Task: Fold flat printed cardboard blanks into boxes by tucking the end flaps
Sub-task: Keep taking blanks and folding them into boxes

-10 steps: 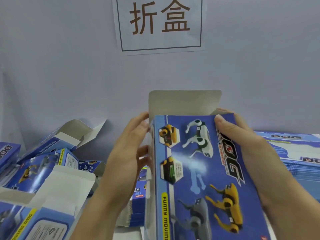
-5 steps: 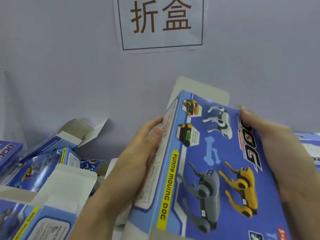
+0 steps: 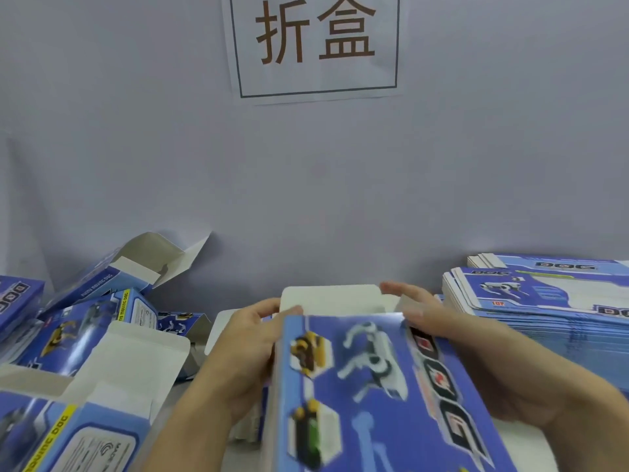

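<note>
A: Two hands on one box (image 3: 374,386), low in the head view, around five o'clock from the middle. Its blue printed face, with the toy dogs, looks up at the camera.

B: How do the hands hold it?

A: The left hand (image 3: 245,356) grips the box's left edge at nine o'clock, fingers curled round onto the side, thumb near the top corner. The right hand (image 3: 476,352) holds the right edge at three o'clock, with its fingers running up to the far corner.

B: And the end flap?

A: The top flap (image 3: 330,299) stands up at twelve o'clock of the box, white inside showing. A small side flap (image 3: 406,303) sticks up just beside the right fingertips. The picture is blurred there, so I cannot tell whether they touch it.

B: What else is about?

A: A stack (image 3: 544,301) of flat blanks lies at three o'clock, near the right wrist. Folded boxes (image 3: 85,321) with open flaps are heaped at nine o'clock, and one more box (image 3: 68,434) sits at seven, with its flap raised. A sign (image 3: 316,46) with two brown characters hangs on the grey wall (image 3: 136,148) at twelve.
</note>
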`<action>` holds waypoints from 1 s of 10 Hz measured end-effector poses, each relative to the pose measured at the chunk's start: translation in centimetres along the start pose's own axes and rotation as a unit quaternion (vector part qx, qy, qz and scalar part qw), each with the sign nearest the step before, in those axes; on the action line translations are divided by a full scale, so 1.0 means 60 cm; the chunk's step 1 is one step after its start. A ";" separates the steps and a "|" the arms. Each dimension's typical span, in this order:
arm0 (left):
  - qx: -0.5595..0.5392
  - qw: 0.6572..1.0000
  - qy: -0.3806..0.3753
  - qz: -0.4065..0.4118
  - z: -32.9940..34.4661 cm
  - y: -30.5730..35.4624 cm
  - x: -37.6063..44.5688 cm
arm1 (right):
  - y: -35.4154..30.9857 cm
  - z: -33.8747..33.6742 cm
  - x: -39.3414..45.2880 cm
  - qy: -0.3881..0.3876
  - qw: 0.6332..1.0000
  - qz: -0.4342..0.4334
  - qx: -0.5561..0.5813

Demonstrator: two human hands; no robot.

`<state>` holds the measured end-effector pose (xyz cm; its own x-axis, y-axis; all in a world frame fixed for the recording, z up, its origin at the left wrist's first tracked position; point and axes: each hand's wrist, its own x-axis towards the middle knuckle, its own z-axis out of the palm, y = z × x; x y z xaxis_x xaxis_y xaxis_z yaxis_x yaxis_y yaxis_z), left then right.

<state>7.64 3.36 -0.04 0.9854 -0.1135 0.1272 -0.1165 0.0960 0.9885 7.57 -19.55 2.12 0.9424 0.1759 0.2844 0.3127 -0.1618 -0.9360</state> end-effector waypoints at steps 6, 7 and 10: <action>-0.039 0.995 -0.063 0.070 0.027 -0.004 -0.005 | 0.001 -0.011 -0.035 0.005 0.995 0.004 0.096; -0.049 0.994 -0.062 0.075 0.028 -0.001 -0.006 | -0.002 -0.010 -0.040 0.014 0.994 -0.009 0.104; -0.051 0.993 -0.049 0.098 0.028 0.006 -0.011 | -0.007 -0.008 -0.036 0.030 0.987 -0.010 0.158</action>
<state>6.73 1.79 0.38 0.9275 -0.1780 0.3286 -0.2867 0.2254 0.9311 5.45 -20.33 1.99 0.9449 0.1162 0.3059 0.2873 0.1531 -0.9455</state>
